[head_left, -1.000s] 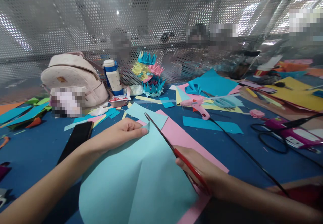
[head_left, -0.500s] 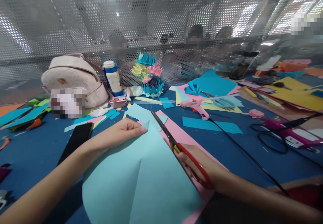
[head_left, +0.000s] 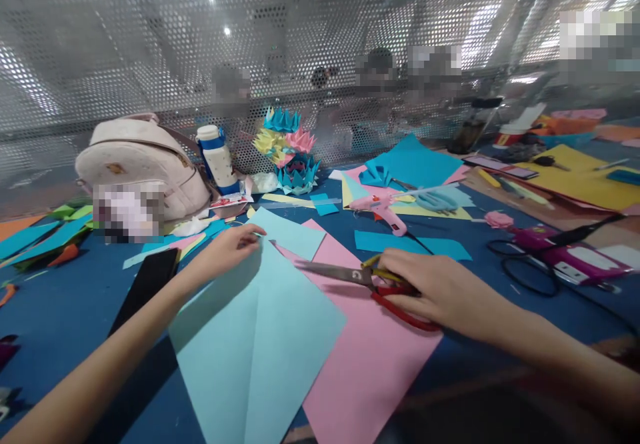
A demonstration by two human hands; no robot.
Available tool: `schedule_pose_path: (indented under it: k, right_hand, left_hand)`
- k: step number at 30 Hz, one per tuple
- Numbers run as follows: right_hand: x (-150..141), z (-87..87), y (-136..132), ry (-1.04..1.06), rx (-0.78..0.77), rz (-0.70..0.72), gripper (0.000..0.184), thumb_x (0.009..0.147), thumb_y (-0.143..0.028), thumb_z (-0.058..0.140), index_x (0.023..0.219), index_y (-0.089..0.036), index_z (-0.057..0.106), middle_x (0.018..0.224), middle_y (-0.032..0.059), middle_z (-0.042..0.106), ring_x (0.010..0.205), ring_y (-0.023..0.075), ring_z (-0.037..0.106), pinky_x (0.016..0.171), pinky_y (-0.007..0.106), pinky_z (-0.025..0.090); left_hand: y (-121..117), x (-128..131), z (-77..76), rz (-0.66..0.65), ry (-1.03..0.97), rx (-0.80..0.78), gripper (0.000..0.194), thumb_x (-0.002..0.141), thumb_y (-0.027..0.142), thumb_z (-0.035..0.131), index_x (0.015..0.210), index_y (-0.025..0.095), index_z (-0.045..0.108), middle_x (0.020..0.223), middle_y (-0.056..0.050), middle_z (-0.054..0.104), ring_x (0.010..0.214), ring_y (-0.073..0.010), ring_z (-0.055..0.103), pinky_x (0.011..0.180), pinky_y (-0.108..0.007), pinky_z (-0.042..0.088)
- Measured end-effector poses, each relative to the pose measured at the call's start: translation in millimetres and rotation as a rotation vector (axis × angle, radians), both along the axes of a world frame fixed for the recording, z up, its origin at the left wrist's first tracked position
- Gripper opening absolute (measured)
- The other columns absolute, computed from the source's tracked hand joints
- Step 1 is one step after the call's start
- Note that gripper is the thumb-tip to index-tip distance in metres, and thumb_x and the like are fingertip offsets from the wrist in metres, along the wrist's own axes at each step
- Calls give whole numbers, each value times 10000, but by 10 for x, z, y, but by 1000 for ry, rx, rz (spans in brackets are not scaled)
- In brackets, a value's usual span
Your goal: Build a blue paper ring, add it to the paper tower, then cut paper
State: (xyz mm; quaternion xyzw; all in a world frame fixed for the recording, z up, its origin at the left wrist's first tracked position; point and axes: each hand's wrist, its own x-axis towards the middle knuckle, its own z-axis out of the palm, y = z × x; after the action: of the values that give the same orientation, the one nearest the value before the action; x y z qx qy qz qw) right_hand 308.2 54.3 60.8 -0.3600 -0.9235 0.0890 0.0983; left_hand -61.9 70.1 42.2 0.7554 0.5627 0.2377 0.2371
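Note:
My left hand (head_left: 234, 251) rests above the far left edge of a light blue paper sheet (head_left: 295, 324), its fingers loosely bent and apart, pinching nothing that I can see. The sheet lies nearly flat with a crease down its middle and a cut near its far end. A smaller light blue piece (head_left: 290, 231) shows just beyond the cut. In my right hand (head_left: 435, 291) are scissors (head_left: 345, 273) with red and yellow handles, blades pointing left. They are over a pink paper sheet (head_left: 367, 371), which lies partly under the blue one.
A black phone (head_left: 150, 281) lies by my left forearm. Beyond are a pale backpack (head_left: 145, 164), a bottle (head_left: 219, 157), folded paper flowers (head_left: 295, 171) and a pink glue gun (head_left: 383, 209). A purple device (head_left: 570, 257) with a black cord sits right. Perforated metal panels (head_left: 300, 44) stand behind.
My left hand has let go of the paper's corner and moved slightly left and back. The scissors have come away from the cut and turned to point left. The blue sheet has settled flatter.

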Motion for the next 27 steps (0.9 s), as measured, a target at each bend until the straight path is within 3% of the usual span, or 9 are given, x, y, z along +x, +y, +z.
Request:
schedule_pose_path:
  k: [2, 4, 8, 12, 16, 21, 24, 27]
  right_hand:
    - [70, -41, 50, -26, 166, 56, 260, 967, -423, 511, 1083, -214, 612, 987, 61, 668, 828, 216, 655, 611, 272, 428]
    - [106, -68, 85, -41, 307, 106, 288, 982, -438, 487, 1068, -197, 618, 1007, 76, 674, 829, 222, 662, 606, 282, 436]
    - [103, -86, 107, -42, 430, 147, 318, 1003, -430, 447, 1006, -168, 626, 984, 89, 681, 763, 203, 653, 590, 283, 441]
    - [101, -108, 111, -14, 531, 160, 301, 1005, -398, 452, 998, -155, 629, 959, 100, 685, 789, 211, 652, 612, 286, 456]
    - [175, -153, 135, -21, 584, 162, 311, 990, -408, 475, 987, -147, 644, 961, 123, 693, 866, 254, 658, 690, 327, 490]
    - [441, -198, 146, -57, 502, 54, 435, 979, -517, 421, 1043, -161, 662, 1071, 156, 700, 957, 307, 667, 739, 381, 522]
    - [731, -225, 126, -16, 431, -119, 468, 963, -559, 405, 1107, -191, 656, 1128, 142, 693, 1014, 304, 665, 743, 377, 530]
    - [1125, -248, 123, 16, 374, -325, 523, 885, -663, 434, 1014, -222, 685, 1103, 110, 708, 1015, 309, 667, 785, 404, 526]
  left_hand:
    - [-77, 132, 61, 6, 8, 146, 295, 877, 335, 526, 1107, 185, 635, 1150, -96, 661, 1060, -263, 605, 906, -372, 464]
    - [-197, 336, 163, -68, -19, 232, 266, 926, 314, 499, 1113, 204, 653, 1206, -82, 663, 1142, -244, 589, 994, -369, 429]
    - [-383, 758, 272, -163, -94, -45, 268, 944, 384, 552, 1112, 235, 699, 1163, -46, 711, 1031, -208, 650, 890, -306, 478]
    - [-350, 931, 96, -204, -281, -383, 244, 822, 393, 696, 902, 166, 740, 842, -50, 756, 762, -173, 675, 676, -253, 476]
    - [-281, 929, -83, -148, -513, -608, 314, 772, 455, 743, 772, 142, 710, 710, -58, 743, 606, -132, 647, 562, -213, 438]
    - [-295, 943, -9, -69, -538, -523, 357, 786, 485, 721, 720, 135, 717, 686, -77, 737, 549, -119, 617, 513, -198, 404]
    - [-293, 905, 66, -12, -534, -417, 326, 791, 456, 712, 718, 139, 721, 707, -82, 742, 556, -123, 615, 525, -204, 415]
    - [-258, 776, 88, 17, -478, -316, 262, 784, 403, 719, 735, 146, 736, 733, -79, 748, 581, -133, 623, 544, -212, 434]
